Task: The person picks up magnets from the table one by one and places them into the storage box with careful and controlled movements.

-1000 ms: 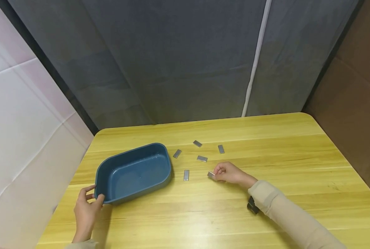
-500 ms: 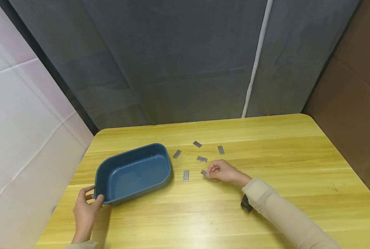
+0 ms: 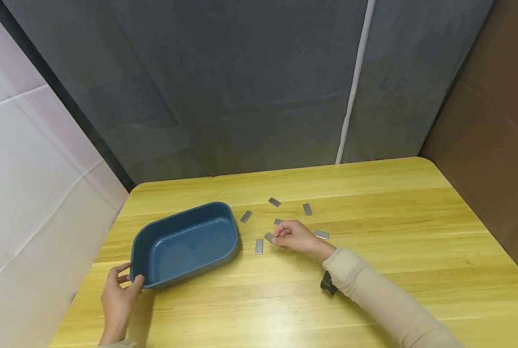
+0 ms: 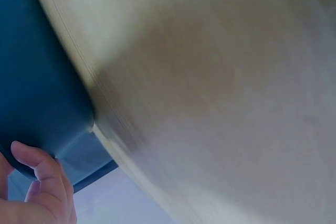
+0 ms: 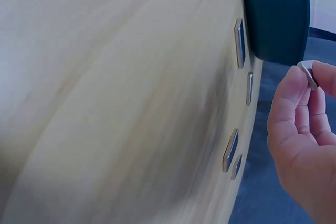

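My left hand holds the near left corner of a blue plastic basin, thumb and fingers on its rim. In the left wrist view, bent fingers lie at the basin's edge. The basin's inside is bare. Between right thumb and fingertips, my right hand pinches a small silver metal bar, raised over the table right of the basin. The right wrist view shows this bar tilted at the fingertips. Nearest below it lies a matching bar; another bar is partly hidden behind the hand.
More silver bars lie spread on the yellow wooden table: one by the basin, one farther back, one to the right and one beside the right wrist. A dark cloth hangs behind the table.
My right hand has moved left toward the basin with the pinched bar, uncovering a bar by its wrist and partly covering another. The left hand and basin stay in place.
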Action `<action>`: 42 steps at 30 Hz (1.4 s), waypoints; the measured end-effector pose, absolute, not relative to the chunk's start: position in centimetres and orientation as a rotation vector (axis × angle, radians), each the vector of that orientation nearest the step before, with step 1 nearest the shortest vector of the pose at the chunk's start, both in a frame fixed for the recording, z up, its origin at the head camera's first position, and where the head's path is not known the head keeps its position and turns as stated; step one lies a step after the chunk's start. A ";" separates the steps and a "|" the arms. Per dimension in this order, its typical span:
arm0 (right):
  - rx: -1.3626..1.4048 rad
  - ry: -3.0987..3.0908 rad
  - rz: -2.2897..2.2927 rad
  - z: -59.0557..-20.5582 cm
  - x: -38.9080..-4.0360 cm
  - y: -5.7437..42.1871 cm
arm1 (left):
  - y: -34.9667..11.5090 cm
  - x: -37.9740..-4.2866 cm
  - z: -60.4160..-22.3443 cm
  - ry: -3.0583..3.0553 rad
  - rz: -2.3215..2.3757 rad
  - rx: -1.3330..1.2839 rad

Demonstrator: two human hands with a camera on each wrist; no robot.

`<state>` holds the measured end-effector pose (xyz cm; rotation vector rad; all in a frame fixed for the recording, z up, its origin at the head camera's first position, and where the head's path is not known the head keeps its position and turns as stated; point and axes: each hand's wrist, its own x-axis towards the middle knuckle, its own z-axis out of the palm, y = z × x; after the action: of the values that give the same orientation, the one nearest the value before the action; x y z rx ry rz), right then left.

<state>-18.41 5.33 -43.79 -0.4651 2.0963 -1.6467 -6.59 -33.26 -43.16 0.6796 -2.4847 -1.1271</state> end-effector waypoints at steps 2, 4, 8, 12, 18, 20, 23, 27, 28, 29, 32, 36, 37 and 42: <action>-0.467 2.104 -1.663 -43.7 -18.4 5.0 | -33.4 -6.6 -43.4 -2.480 -1.130 0.671; -0.470 2.102 -1.674 -43.6 -18.4 4.7 | -33.6 -6.7 -43.6 -2.471 -1.139 0.675; -0.477 2.079 -1.700 -43.2 -18.3 4.0 | -33.1 -6.5 -43.0 -2.470 -1.136 0.684; -0.479 2.069 -1.710 -42.9 -18.1 3.1 | -32.8 -6.6 -42.8 -2.481 -1.126 0.706; -0.498 2.068 -1.702 -42.6 -17.7 1.7 | -35.4 -7.5 -46.4 -2.481 -1.068 0.716; -0.498 2.065 -1.708 -42.5 -17.4 1.4 | -35.7 -7.5 -46.8 -2.479 -1.053 0.687; -0.487 2.039 -1.736 -41.7 -17.0 0.9 | -34.4 -7.2 -45.0 -2.492 -1.078 0.700; -0.479 2.013 -1.782 -40.7 -16.6 0.1 | -33.0 -6.9 -43.0 -2.502 -1.112 0.730; -0.475 2.009 -1.789 -40.6 -16.5 -0.1 | -33.4 -7.0 -43.5 -2.503 -1.102 0.727; -0.473 2.005 -1.795 -40.8 -16.6 -0.3 | -33.9 -7.2 -44.3 -2.500 -1.089 0.724; -0.458 1.995 -1.811 -41.8 -16.9 -0.9 | -36.0 -7.9 -47.1 -2.487 -1.051 0.732; -0.440 1.993 -1.809 -41.7 -16.8 -1.3 | -37.0 -8.1 -48.5 -2.482 -1.018 0.732; -0.436 1.992 -1.812 -41.6 -16.7 -1.4 | -37.0 -8.2 -48.5 -2.481 -1.020 0.727; -0.438 1.990 -1.817 -39.8 -16.1 -1.5 | -36.0 -7.9 -47.0 -2.486 -1.076 0.696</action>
<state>-16.11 -1.54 -39.84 -0.4381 1.9900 -1.8172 -7.89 -36.03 -46.97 0.6961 -2.4856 -1.0758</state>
